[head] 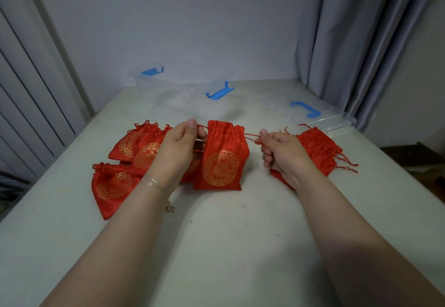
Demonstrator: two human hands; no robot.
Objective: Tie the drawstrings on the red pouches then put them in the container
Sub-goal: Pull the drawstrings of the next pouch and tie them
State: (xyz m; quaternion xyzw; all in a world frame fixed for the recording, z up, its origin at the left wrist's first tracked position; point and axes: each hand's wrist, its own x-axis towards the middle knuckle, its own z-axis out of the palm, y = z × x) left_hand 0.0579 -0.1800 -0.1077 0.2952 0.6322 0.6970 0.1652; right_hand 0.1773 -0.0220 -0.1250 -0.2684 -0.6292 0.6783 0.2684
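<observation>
A red pouch [222,157] with a gold round emblem hangs between my hands, its mouth gathered. My left hand [177,147] pinches the left drawstring at the pouch's top corner. My right hand [280,152] grips the right drawstring [250,135], which runs taut from the pouch. Several pouches with knotted tops [137,150] lie on the table to the left. A stack of flat red pouches with loose strings [320,149] lies to the right, partly behind my right hand. A clear container [192,104] with blue latches stands behind the pouches.
The pale table [228,234] stretches toward me. A clear lid [320,118] with a blue handle lies at the back right. A wall is behind, a grey curtain [361,41] hangs on the right, and the table's edges drop off on both sides.
</observation>
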